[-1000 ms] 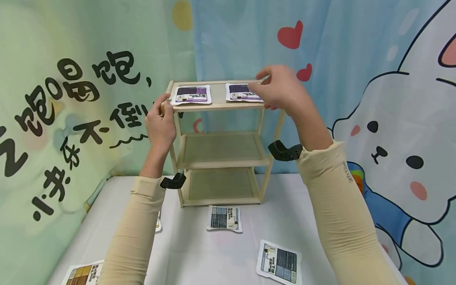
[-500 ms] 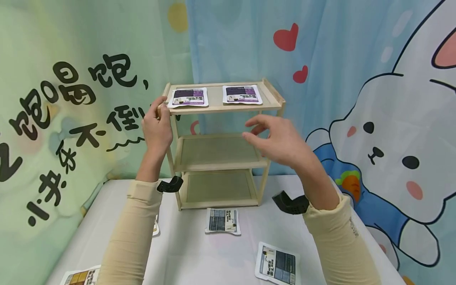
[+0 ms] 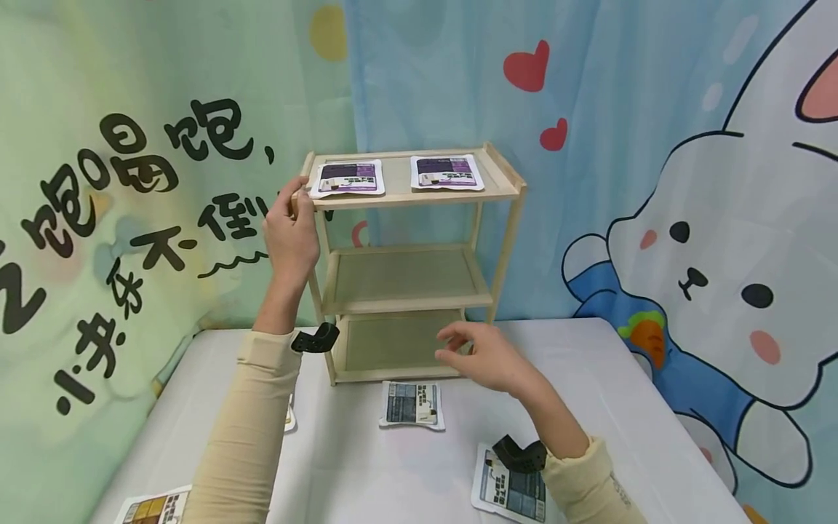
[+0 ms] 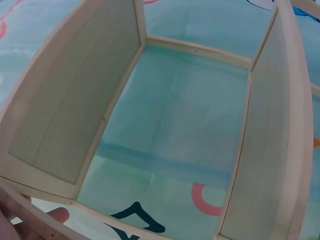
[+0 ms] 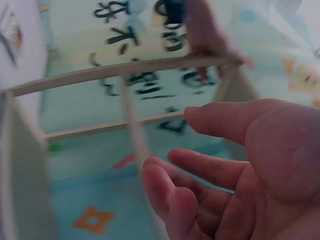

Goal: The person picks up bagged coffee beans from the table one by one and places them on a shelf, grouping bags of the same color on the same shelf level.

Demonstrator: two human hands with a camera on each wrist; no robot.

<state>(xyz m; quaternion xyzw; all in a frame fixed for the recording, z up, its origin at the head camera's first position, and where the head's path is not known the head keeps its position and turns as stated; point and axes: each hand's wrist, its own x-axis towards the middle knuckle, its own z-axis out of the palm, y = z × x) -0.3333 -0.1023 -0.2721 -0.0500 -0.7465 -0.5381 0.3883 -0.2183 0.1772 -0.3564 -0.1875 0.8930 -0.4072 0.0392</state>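
A three-tier wooden shelf [image 3: 409, 304] stands on the table. My left hand [image 3: 292, 236] grips its top left corner; in the left wrist view, fingertips [image 4: 59, 215] show behind the wood at the lower left. Two white packets with purple labels, a left packet [image 3: 348, 178] and a right packet [image 3: 447, 172], lie side by side on the top tier. My right hand [image 3: 484, 356] hangs in front of the bottom tier with loosely bent fingers and holds nothing. Below and left of it, a packet with a grey-blue label [image 3: 412, 405] lies on the table.
Another grey-blue packet [image 3: 511, 484] lies at the front right, partly under the right wrist's black camera mount [image 3: 520, 454]. A packet with a yellow-brown label [image 3: 153, 507] is at the front left. A further packet [image 3: 291, 416] is mostly hidden behind the left forearm. Printed curtains hang behind.
My right hand has come down from the right packet on the top tier to the bottom tier's height, holding nothing. The left hand stays on the shelf corner.
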